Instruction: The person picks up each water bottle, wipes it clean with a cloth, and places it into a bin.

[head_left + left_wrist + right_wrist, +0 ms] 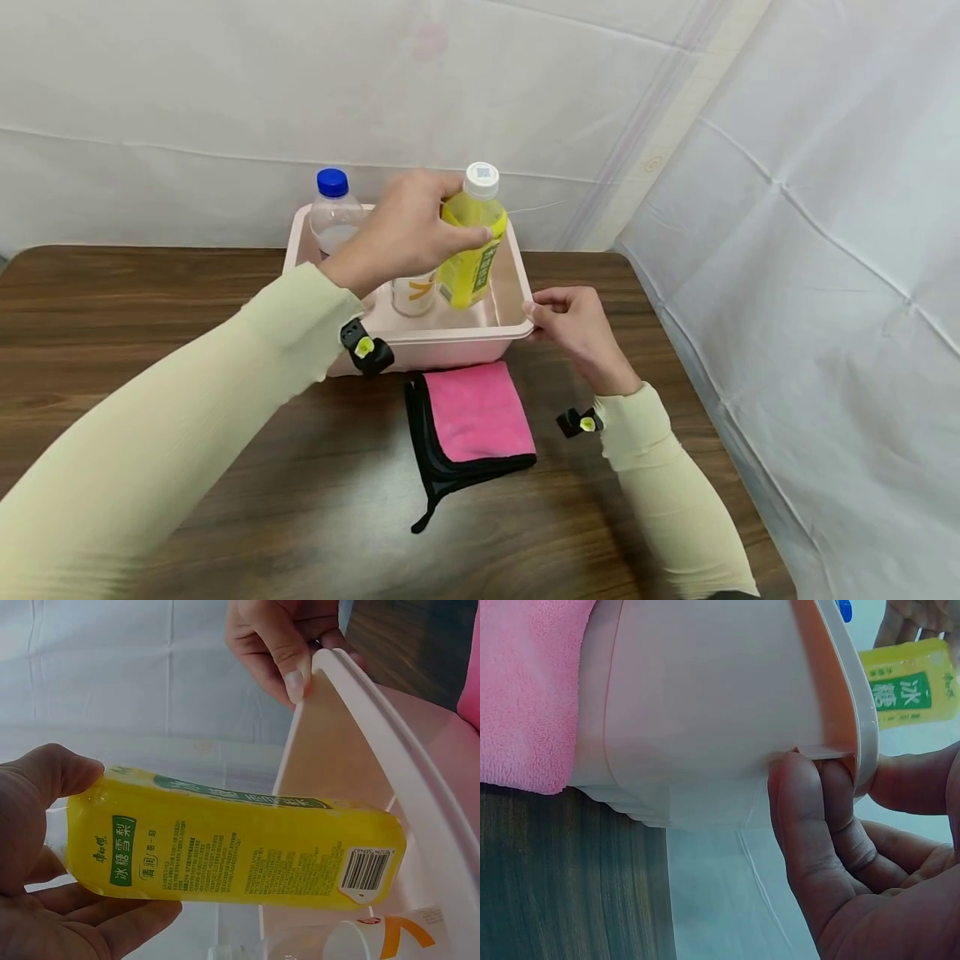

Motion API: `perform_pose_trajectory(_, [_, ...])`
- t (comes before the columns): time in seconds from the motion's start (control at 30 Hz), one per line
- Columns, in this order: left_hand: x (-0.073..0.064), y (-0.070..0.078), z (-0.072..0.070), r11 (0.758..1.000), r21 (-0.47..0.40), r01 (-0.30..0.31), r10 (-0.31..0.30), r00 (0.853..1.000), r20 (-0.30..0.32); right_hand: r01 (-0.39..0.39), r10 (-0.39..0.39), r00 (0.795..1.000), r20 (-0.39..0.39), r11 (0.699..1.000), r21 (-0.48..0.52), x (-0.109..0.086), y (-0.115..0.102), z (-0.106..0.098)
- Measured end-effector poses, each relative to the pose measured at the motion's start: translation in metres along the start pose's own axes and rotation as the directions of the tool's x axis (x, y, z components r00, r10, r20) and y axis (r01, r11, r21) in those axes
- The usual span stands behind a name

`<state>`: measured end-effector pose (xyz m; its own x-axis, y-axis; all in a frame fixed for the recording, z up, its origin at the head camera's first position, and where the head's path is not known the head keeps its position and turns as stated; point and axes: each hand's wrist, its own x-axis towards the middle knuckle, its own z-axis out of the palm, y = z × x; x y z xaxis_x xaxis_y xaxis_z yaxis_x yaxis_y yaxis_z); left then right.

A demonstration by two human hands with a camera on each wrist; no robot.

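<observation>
My left hand (420, 218) grips a yellow-labelled drink bottle (472, 250) with a white cap near its upper part. In the head view it is over the right part of a pale pink basin (442, 337); the left wrist view shows its label and barcode, with its lower end near the basin's rim. At the basin's front right corner my right hand (576, 329) pinches the rim between thumb and curled fingers, as the right wrist view shows. Inside the basin stand a clear bottle (333, 221) with a blue cap and a container with an orange mark (412, 293), partly hidden by my left hand.
A folded pink cloth (480, 412) with black edging and a loop lies on the wooden table (322, 500), against the basin's front. White sheeting (225, 92) hangs behind the table, and more closes off the right side.
</observation>
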<state>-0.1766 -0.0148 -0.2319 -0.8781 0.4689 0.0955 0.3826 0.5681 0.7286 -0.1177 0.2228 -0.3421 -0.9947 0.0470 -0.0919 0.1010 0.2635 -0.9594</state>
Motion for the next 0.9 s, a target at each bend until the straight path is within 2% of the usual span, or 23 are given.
perform_pose_trajectory(0.33, [0.011,-0.006,0.012,1.0,0.019,0.021,-0.022,0.999,0.035,-0.007,0.007,1.0,-0.01,1.0,-0.013,-0.003,0.001,-0.001])
perform_pose_trajectory(0.63, [0.012,-0.012,0.017,0.997,0.054,0.047,-0.05,0.997,0.062,0.0,0.0,1.0,-0.006,1.0,-0.009,-0.007,0.001,0.002])
perform_pose_trajectory(0.9, [0.014,-0.016,0.019,0.993,0.1,0.061,-0.067,0.996,0.059,0.008,-0.008,1.0,-0.005,1.0,-0.005,-0.009,0.0,0.003])
